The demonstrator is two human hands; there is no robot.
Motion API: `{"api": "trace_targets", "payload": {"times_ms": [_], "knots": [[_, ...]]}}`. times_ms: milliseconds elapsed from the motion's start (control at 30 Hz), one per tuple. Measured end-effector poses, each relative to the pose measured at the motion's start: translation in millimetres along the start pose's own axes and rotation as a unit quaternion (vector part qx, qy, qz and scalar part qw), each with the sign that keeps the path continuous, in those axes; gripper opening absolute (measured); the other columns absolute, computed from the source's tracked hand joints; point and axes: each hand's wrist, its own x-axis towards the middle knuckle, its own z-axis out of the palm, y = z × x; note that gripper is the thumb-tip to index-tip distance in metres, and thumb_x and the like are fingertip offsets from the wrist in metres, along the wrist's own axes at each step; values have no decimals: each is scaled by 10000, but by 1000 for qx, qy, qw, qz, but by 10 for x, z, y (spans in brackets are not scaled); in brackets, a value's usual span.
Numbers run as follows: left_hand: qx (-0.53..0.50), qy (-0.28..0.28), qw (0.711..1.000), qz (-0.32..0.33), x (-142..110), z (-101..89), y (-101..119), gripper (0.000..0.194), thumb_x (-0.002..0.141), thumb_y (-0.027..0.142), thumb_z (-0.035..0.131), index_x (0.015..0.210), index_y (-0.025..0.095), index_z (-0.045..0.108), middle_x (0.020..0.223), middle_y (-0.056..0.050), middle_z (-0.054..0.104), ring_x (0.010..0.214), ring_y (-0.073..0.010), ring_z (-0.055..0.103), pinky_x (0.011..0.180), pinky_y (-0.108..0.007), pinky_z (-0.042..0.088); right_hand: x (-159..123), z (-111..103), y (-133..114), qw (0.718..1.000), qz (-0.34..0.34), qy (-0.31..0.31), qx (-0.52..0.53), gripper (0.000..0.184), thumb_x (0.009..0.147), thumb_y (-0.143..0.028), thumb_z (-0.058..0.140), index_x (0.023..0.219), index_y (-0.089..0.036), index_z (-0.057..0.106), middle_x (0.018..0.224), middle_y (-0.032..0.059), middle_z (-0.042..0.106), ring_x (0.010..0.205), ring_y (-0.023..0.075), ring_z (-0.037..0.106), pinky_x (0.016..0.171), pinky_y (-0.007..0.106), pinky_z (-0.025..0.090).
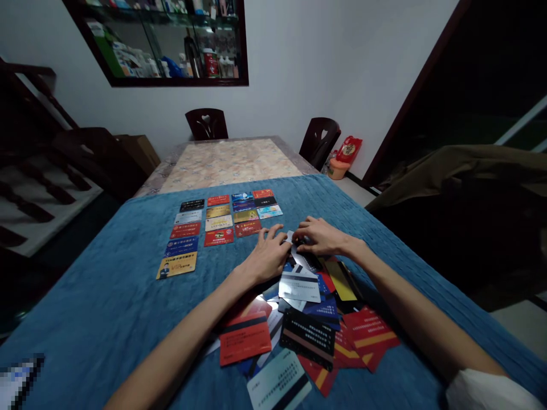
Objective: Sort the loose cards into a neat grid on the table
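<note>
My left hand [271, 250] reaches over the far left edge of a loose heap of cards, its fingers apart and its fingertips next to a whitish card [290, 237]. Across from it, my right hand [320, 236] has its fingers curled down on that card at the far end of the heap. Nearer to me in the heap lie a silver card [299, 283], a black card [308, 337], an orange-red card [245, 337], a yellow card [341, 281] and a pale green card [280, 382], overlapping, mostly with stripe sides up.
Left of the hands, cards lie in overlapping columns, with a gold VIP card [176, 266] nearest me. A blue cloth [115, 273] covers the near table; its patterned far part [235, 159] is uncovered. Chairs [320, 139] stand beyond. Dark cloth [448, 171] hangs at right.
</note>
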Motion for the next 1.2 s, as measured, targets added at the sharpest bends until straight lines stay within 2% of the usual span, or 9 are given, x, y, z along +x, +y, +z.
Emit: {"api": "trace_targets", "payload": {"times_ms": [367,500,600,767,933,1067,1200], "knots": [[-7,5,1000,-2,3,23,-36,225,972,255,474,1079,151,641,1161,-144,655,1351,-361,373,1034,-578,321,13,49,84,1000,-7,7,28,261,853,-376,679,1067,-230,707,982,86,683,988,280,540,825,394,383],[-7,11,1000,-2,0,15,-23,222,972,266,474,1064,148,638,1136,-147,663,1343,-358,380,1022,-568,332,5,50,215,997,-24,41,66,183,875,-335,622,956,-202,717,921,83,676,916,243,551,860,386,391],[-9,17,1000,-3,0,2,-11,220,965,255,478,1066,140,637,1126,-154,666,1330,-361,392,1014,-567,339,-16,25,295,990,-8,70,122,180,867,-321,585,892,-182,696,864,65,672,850,219,559,812,350,404],[-27,45,998,-23,14,-30,17,211,939,186,484,1077,151,640,1109,-144,680,1302,-342,420,1010,-550,356,-55,-37,340,956,21,85,280,238,846,-392,552,803,-170,627,791,27,643,752,176,556,711,298,416],[-52,84,993,-70,19,-112,39,233,913,210,534,1114,157,638,1111,-128,691,1224,-312,478,997,-509,393,-28,-6,286,906,36,99,411,320,800,-423,599,983,-162,631,721,-2,595,663,147,525,621,269,413],[-51,82,989,-112,11,-192,52,296,877,327,608,1119,157,629,1135,-128,682,1187,-319,489,976,-503,410,49,90,200,891,47,145,429,344,778,-338,594,1074,-166,629,613,-52,492,564,116,451,526,232,353],[-40,40,989,-135,4,-217,54,424,831,454,652,1129,157,604,1145,-133,668,1169,-349,482,953,-526,416,140,220,124,883,66,178,429,312,776,-256,555,1060,-158,641,702,-16,594,620,125,527,564,234,412]]}}
